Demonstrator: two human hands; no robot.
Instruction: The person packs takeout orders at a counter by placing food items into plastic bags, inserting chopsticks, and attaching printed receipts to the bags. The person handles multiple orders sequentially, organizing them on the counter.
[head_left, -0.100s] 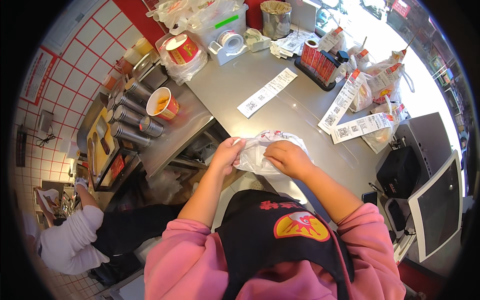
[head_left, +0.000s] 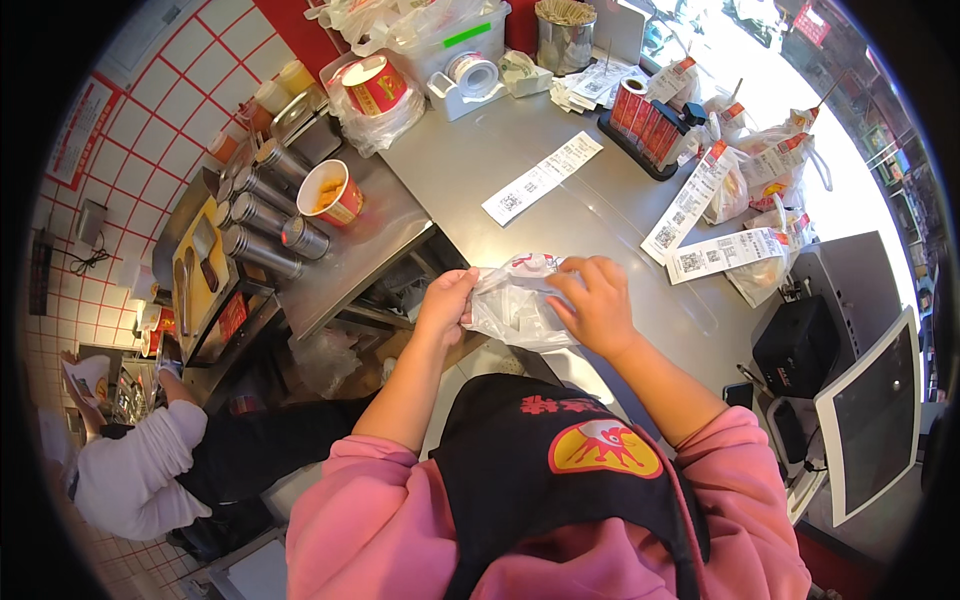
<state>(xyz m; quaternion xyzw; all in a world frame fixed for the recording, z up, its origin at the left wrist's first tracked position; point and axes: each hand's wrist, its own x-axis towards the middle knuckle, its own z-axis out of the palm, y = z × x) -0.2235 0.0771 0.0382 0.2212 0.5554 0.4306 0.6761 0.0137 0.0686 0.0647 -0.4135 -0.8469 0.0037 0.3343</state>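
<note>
A thin white plastic bag (head_left: 515,305) rests on the near edge of a steel counter (head_left: 590,215), right in front of me. My left hand (head_left: 447,303) pinches its left side. My right hand (head_left: 597,303) lies on its right side with fingers curled over the top, gripping the film. What is inside the bag is hidden. My pink sleeves and black apron fill the lower part of the view.
Long paper receipts (head_left: 543,177) lie on the counter; tied bags with receipts (head_left: 770,170) sit at right beside a monitor (head_left: 870,420). A tape dispenser (head_left: 465,80), a red paper bucket (head_left: 332,192) and metal shakers (head_left: 262,215) stand at left. Another person (head_left: 140,470) crouches at lower left.
</note>
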